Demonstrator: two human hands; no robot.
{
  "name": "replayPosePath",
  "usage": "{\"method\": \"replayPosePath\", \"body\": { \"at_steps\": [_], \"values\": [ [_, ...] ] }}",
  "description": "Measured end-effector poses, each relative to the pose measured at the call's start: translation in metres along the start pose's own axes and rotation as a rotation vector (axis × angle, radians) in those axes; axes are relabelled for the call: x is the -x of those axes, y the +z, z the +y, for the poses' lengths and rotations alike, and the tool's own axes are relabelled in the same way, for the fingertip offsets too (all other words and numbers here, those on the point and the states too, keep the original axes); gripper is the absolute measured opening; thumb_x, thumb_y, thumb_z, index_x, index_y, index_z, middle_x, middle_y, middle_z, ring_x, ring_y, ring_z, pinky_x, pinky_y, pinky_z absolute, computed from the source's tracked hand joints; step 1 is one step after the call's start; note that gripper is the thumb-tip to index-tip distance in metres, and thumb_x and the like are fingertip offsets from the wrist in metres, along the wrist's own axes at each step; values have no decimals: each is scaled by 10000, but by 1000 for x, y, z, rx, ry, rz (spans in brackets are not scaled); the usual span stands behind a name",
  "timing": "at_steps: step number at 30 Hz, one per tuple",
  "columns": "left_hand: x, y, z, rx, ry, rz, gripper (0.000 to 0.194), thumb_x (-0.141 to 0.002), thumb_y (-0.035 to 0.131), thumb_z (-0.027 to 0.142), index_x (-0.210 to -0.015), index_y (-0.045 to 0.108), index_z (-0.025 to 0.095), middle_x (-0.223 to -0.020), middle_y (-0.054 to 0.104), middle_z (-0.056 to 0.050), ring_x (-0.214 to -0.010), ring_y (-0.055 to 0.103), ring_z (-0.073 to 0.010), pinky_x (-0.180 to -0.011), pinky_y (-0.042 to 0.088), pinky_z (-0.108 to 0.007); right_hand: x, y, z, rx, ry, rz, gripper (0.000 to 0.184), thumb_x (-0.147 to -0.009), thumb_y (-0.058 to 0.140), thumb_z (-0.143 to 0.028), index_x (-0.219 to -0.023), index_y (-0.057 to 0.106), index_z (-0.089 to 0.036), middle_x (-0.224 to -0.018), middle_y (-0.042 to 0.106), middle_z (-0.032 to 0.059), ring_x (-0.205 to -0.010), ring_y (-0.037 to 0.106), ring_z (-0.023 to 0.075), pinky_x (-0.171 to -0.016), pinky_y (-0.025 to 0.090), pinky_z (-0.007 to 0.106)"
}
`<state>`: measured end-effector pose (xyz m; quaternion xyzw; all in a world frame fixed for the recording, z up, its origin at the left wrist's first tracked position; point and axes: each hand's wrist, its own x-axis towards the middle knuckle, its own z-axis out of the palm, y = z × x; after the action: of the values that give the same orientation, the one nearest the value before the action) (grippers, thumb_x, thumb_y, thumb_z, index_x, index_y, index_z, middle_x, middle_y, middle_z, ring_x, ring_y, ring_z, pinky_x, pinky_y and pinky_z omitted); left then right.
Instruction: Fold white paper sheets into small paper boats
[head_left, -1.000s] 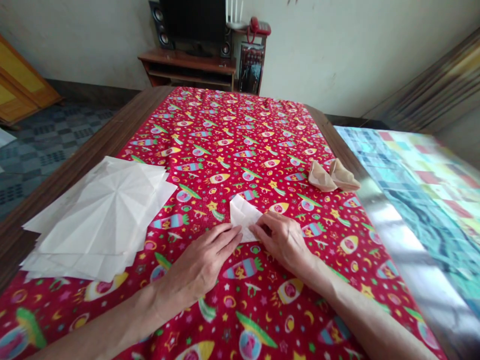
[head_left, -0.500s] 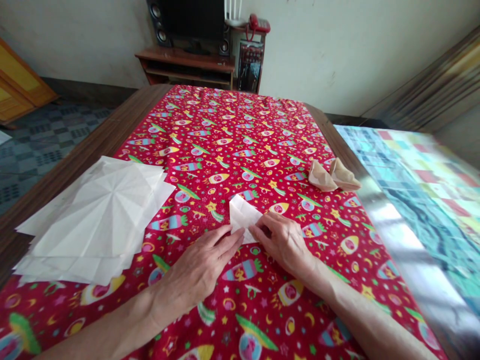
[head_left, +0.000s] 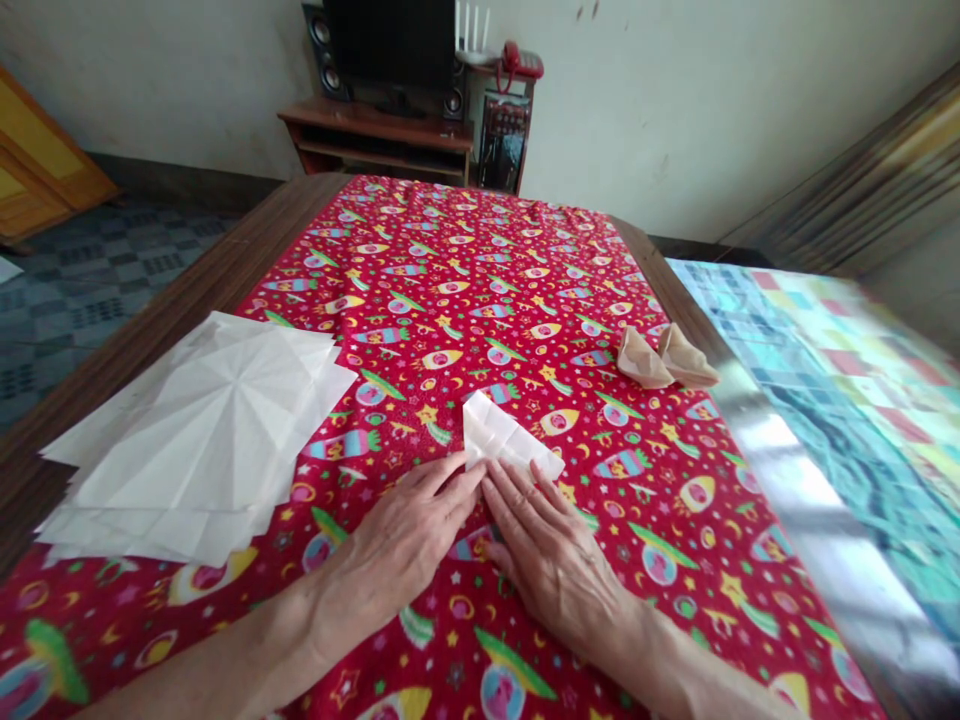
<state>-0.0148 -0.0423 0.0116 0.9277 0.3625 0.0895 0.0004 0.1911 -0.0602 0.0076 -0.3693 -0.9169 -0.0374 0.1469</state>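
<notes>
A small folded sheet of white paper (head_left: 501, 428) lies on the red patterned tablecloth (head_left: 465, 300), with crease lines across it and its right corner pointing outward. At its lower left corner, the fingertips of my left hand (head_left: 416, 520) are together and hold the paper against the cloth. My right hand (head_left: 551, 545) is flat, fingers stretched over the paper's lower edge and thumb apart on the cloth. Both hands' fingertips almost meet. The lower part of the paper is hidden beneath them.
To the left lies a stack of creased white paper sheets (head_left: 202, 430). Two folded beige paper pieces (head_left: 645, 358) (head_left: 686, 357) sit near the table's right edge. Beyond the table stand a desk (head_left: 375, 130) with a monitor (head_left: 394, 45) and a red telephone (head_left: 521, 65). A patchwork-covered surface (head_left: 825, 370) adjoins on the right.
My right hand has gone from bent fingers gripping the paper's right side to lying flat along its lower edge. The paper's right corner now shows. My left hand has stayed nearly still.
</notes>
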Motion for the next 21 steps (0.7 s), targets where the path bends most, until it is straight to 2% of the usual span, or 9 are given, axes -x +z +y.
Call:
{"method": "replayPosePath", "body": {
  "at_steps": [3, 8, 12, 15, 21],
  "values": [
    [0, -3, 1, -34, 16, -25, 572, -823, 348, 1, -1383, 404, 102, -1459, 405, -41, -1287, 390, -212, -1050, 394, -317, 6, -1, 1, 23, 4, -45, 517, -960, 415, -325, -1379, 399, -24, -1434, 403, 156, -1335, 367, 283, -1069, 391, 477],
    [2, -4, 0, -66, 25, -50, 591, -814, 339, -10, -1388, 405, 113, -1467, 398, -26, -1301, 388, -195, -1078, 378, -306, 16, -6, 10, 28, 25, -44, 436, -967, 406, -256, -1352, 447, -55, -1386, 473, 132, -1318, 398, 254, -1102, 347, 483],
    [3, -2, -3, -38, 52, -40, 606, -792, 330, -36, -1371, 433, 115, -1466, 402, -22, -1325, 369, -177, -1089, 376, -290, 25, -11, 15, 38, 59, -16, 396, -962, 407, -227, -1319, 494, -80, -1330, 530, 139, -1259, 477, 254, -1058, 418, 468],
    [6, -1, -6, 5, 70, -40, 650, -769, 316, -58, -1393, 395, 105, -1486, 368, -34, -1369, 308, -168, -1114, 352, -292, 29, -13, 17, 53, 64, 16, 388, -949, 415, -197, -1310, 505, -84, -1289, 564, 153, -1217, 521, 254, -1017, 466, 461],
    [18, 0, -11, 111, 73, -16, 761, -681, 307, -101, -1400, 383, 137, -1475, 387, -41, -1374, 305, -151, -1124, 350, -334, 31, -10, 16, 53, 89, 63, 341, -937, 435, -172, -1243, 564, -96, -1267, 587, 138, -1207, 531, 263, -1003, 477, 461]
  ]
}}
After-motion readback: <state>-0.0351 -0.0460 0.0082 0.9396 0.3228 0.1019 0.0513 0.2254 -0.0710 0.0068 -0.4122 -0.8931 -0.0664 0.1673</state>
